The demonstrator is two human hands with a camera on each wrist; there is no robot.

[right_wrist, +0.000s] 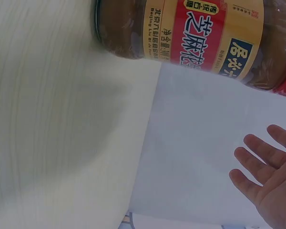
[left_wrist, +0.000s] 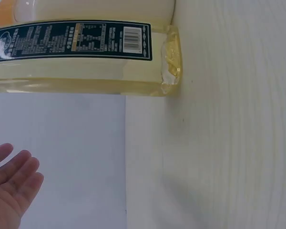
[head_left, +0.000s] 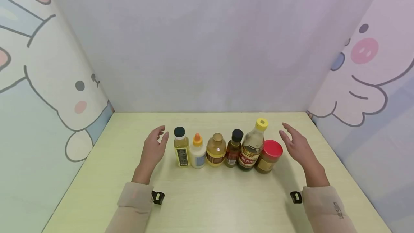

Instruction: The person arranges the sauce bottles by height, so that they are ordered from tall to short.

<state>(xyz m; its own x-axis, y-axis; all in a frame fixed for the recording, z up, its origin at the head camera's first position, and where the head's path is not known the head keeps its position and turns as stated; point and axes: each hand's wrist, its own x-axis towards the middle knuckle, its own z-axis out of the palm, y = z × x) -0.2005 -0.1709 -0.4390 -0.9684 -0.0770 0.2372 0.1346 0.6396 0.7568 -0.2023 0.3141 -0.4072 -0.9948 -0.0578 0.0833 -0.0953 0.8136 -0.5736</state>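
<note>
Several bottles and a jar stand in a row on the table. My left hand (head_left: pixel 154 148) is just left of the row, fingers relaxed and apart from the dark-capped bottle of yellow liquid (head_left: pixel 182 152). To that bottle's right come a white bottle with an orange nozzle (head_left: pixel 198 155), a gold-capped bottle (head_left: pixel 216 150), a small black-capped bottle (head_left: pixel 233 152) and a tall yellow-capped bottle (head_left: pixel 251 146) that looks tilted. A red-lidded jar of brown paste (right_wrist: pixel 205 33) ends the row. My right hand (head_left: pixel 299 146) is beside the jar, holding nothing.
The pale wooden table (head_left: pixel 207 200) meets a plain back wall (head_left: pixel 207 46). Side walls carry cartoon animals, a rabbit (head_left: pixel 55 74) on the left and a pink-nosed figure (head_left: pixel 375 78) on the right. A black wrist mount (head_left: pixel 158 197) shows at the left sleeve, another (head_left: pixel 295 197) at the right.
</note>
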